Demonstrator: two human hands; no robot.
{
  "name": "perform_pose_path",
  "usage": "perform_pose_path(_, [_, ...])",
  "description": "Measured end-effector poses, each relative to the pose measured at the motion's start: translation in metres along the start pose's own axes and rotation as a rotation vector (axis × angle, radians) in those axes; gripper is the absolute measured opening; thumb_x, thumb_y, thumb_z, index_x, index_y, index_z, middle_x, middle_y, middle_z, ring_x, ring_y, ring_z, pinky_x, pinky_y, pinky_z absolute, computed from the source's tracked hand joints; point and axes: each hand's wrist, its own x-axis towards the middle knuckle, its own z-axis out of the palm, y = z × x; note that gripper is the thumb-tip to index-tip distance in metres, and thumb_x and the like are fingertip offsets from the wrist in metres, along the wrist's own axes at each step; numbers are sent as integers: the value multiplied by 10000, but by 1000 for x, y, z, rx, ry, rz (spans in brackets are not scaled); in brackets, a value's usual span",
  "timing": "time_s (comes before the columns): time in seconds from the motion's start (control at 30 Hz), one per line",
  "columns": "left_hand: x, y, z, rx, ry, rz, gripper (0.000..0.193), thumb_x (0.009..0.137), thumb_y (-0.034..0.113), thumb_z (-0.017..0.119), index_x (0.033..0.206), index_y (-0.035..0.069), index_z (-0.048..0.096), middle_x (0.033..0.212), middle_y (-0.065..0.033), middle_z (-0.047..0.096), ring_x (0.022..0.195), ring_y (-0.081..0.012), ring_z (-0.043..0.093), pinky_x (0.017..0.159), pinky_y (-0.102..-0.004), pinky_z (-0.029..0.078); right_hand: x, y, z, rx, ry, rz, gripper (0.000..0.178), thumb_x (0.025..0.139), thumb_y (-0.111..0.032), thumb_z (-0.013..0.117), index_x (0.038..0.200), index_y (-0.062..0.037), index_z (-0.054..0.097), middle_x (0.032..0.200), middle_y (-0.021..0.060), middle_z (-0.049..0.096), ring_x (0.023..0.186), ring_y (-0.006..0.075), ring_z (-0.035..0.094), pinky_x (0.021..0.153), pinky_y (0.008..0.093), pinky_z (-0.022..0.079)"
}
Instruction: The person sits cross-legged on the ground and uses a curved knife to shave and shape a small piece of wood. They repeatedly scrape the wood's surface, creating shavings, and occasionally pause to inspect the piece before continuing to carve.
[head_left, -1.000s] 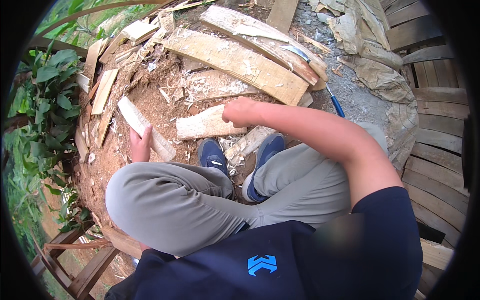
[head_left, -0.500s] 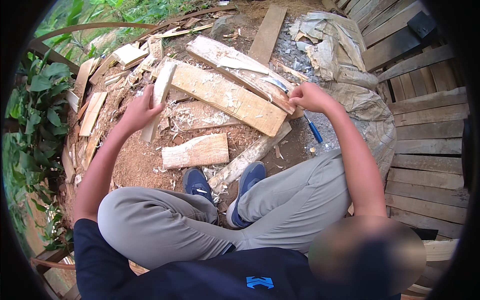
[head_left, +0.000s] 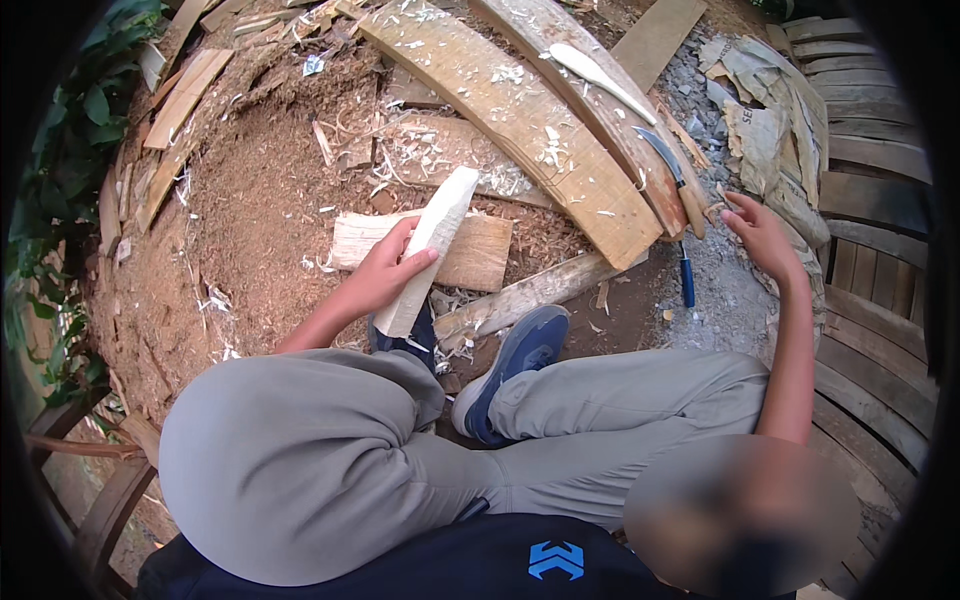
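The left hand (head_left: 385, 275) gripped the pale carved stick (head_left: 436, 238), lowered since a moment earlier to the left of the thick plank (head_left: 540, 135). Right of that plank, the right hand (head_left: 765, 238) had drawn away, fingers loosely parted, leaving only the left holding wood.

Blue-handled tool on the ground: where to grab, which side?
I'd take mid blue handle, from above and the right, where the right hand hangs. The handle is straight, thicker than the shaft, and lies toward the wearer. Avoid the far side: a curved blade is exposed there; can't tell if it's the same tool's.
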Motion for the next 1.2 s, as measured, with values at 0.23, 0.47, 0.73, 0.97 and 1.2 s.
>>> perform_pose_path(0.23, [-24, -41, -9, -160, 149, -8, 557, 986, 251, 584, 1420, -20, 365, 1293, -155, 548, 1203, -197, 512, 1029, -338, 395, -182, 25, 11, 635, 98, 222, 351, 987, -310, 570, 1169, -21, 653, 1027, 108, 698, 982, 170, 600, 943, 298, 426])
perform_pose_path(0.47, [-23, -41, 1, -316, 12, -74, 518, 985, 191, 549, 1424, -7, 356, 1312, -130, 514, 1218, -170, 467, 1040, -314, 364, -196, -58, 12, -278, -152, -48, 369, 935, -297, 658, 1175, -17, 663, 1027, 140, 702, 1030, 216, 654, 857, 346, 507])
perform_pose_path(0.73, [-21, -28, 27, -275, 46, -86, 508, 926, 223, 676, 1328, 51, 418, 972, -26, 582, 708, -72, 570, 532, -234, 496, -42, -31, -14, -401, 193, -55, 577, 923, -465, 654, 1286, -19, 605, 1056, 169, 692, 986, 255, 673, 808, 367, 539])
perform_pose_path(0.97, [-39, -40, 34, -349, -59, -149, 595, 848, 192, 776, 1311, 22, 443, 959, -30, 592, 679, -93, 577, 478, -252, 504, 40, -19, 65, -290, 169, -42, 613, 877, -441, 714, 1273, 6, 575, 1139, 244, 670, 1014, 306, 678, 837, 383, 528])
perform_pose_path(1.2, [-33, -39, 35, -386, -149, -301, 618, 873, 274, 737, 1353, 13, 447, 909, -53, 587, 580, -102, 564, 404, -263, 463, 49, 19, 60, -414, 136, -68, 361, 870, -295, 732, 989, 7, 573, 824, 129, 635, 759, 227, 622, 690, 377, 501])
